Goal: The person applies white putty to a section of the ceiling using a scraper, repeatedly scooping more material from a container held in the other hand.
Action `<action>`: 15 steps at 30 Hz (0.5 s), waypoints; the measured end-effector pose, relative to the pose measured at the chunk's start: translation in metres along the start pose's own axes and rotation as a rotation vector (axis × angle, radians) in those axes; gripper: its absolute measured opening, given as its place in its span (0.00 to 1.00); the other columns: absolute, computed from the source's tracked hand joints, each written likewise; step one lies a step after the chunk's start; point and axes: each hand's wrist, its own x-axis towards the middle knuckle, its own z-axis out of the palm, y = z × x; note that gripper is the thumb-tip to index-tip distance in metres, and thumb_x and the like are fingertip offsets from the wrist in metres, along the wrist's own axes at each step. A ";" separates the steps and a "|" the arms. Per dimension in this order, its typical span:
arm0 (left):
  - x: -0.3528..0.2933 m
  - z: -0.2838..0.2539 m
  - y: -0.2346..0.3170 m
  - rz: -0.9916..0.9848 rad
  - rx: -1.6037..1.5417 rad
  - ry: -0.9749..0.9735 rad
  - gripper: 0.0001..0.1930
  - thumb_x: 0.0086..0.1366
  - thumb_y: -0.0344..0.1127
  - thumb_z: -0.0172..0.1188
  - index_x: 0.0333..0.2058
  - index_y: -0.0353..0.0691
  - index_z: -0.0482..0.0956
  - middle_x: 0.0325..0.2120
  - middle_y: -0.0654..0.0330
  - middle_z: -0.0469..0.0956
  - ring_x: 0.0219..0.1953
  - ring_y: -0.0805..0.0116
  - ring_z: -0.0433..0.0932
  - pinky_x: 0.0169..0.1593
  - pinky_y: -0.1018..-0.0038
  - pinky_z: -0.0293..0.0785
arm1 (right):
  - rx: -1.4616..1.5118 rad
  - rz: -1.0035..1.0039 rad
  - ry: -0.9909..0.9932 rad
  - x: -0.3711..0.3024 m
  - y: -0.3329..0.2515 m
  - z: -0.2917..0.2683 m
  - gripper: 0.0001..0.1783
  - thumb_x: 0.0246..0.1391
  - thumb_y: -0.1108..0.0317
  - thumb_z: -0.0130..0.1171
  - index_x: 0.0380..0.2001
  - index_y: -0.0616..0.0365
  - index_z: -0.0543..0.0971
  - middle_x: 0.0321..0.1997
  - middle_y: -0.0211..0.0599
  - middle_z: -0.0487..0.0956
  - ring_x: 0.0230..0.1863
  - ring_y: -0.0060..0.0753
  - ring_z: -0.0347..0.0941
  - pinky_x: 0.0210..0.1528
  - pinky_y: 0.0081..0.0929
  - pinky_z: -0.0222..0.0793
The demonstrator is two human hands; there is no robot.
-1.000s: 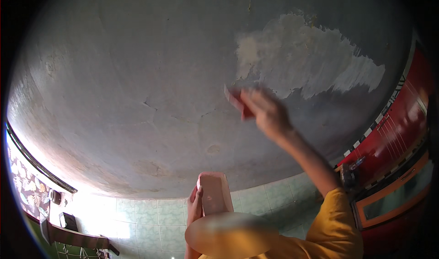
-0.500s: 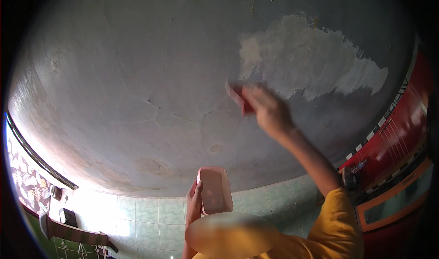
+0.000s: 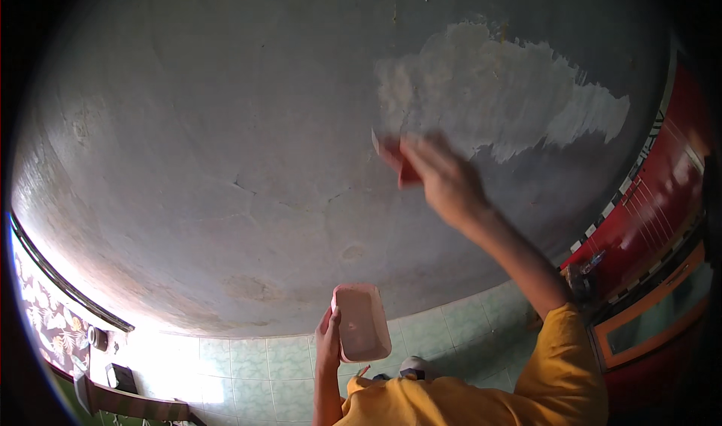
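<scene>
My right hand (image 3: pixel 449 179) is raised against a large grey wall (image 3: pixel 226 118), fingers closed on a red spreader (image 3: pixel 406 172) with a broad pale edge. Motion smears the hand and tool. The spreader's edge is by the lower left border of a ragged, light grey patch of filler (image 3: pixel 481 87) on the wall. Lower down, my left hand (image 3: pixel 329 337) grips a pinkish rectangular tub (image 3: pixel 384 321) by its left side. A thin, pale smear shows inside the tub. The fingers beneath it are hidden.
Cracks and a stained spot (image 3: pixel 252 287) mark the wall's lower part. Pale green tiles (image 3: pixel 252 358) run below. At right stand red cabinets (image 3: pixel 647 215) and an orange-framed glass door (image 3: pixel 654 313). A patterned curtain (image 3: pixel 49 306) and a dark rail (image 3: pixel 135 407) are at lower left.
The tub and left hand sit slightly lower and farther right in view. Filler now covers a darker gap at the patch's lower left. A blurred rounded shape near my body is gone.
</scene>
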 end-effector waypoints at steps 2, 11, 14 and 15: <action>-0.003 0.002 -0.002 -0.013 -0.011 -0.013 0.29 0.78 0.50 0.58 0.64 0.31 0.76 0.51 0.60 0.81 0.51 0.73 0.76 0.56 0.74 0.73 | -0.044 0.004 0.202 0.062 0.005 -0.049 0.24 0.61 0.78 0.56 0.61 0.64 0.78 0.61 0.44 0.81 0.64 0.51 0.76 0.61 0.43 0.79; -0.002 0.005 0.000 -0.012 0.020 -0.015 0.31 0.76 0.53 0.59 0.66 0.33 0.75 0.52 0.60 0.81 0.52 0.72 0.77 0.55 0.73 0.75 | 0.007 0.091 -0.264 -0.108 -0.020 0.078 0.26 0.61 0.78 0.56 0.63 0.65 0.77 0.65 0.51 0.79 0.65 0.50 0.77 0.66 0.42 0.77; 0.000 -0.003 -0.005 -0.035 0.042 0.007 0.31 0.76 0.53 0.59 0.65 0.33 0.75 0.52 0.59 0.82 0.52 0.72 0.77 0.55 0.73 0.75 | 0.018 0.000 -0.061 -0.068 -0.008 0.048 0.25 0.61 0.79 0.56 0.63 0.65 0.77 0.63 0.49 0.80 0.62 0.49 0.79 0.63 0.39 0.79; -0.001 -0.005 -0.005 -0.037 0.044 0.025 0.31 0.76 0.53 0.59 0.65 0.33 0.75 0.52 0.59 0.82 0.52 0.72 0.77 0.55 0.73 0.75 | 0.019 0.001 0.032 -0.034 -0.005 0.029 0.26 0.61 0.80 0.55 0.63 0.65 0.77 0.63 0.48 0.80 0.61 0.50 0.79 0.62 0.40 0.79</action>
